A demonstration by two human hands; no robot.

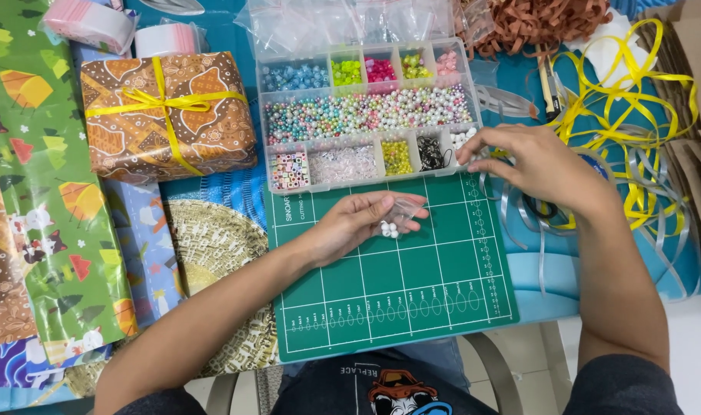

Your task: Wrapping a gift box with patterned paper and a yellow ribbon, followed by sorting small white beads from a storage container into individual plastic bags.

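My left hand (358,223) hovers palm-up over a green cutting mat (412,284) and holds a small clear plastic bag (400,215) with a few white beads (389,229) in it. My right hand (531,157) reaches into the right end of a clear compartment box (366,111) filled with coloured beads, its fingertips pinched at the compartment of white beads (464,138). Whether a bead sits between those fingers I cannot tell.
A wrapped brown gift with yellow ribbon (166,111) lies left of the box. Green patterned wrapping paper (51,192) covers the far left. Loose yellow and silver ribbons (635,131) tangle at the right. Clear bags (343,23) lie behind the box. A woven mat (212,246) sits beside the cutting mat.
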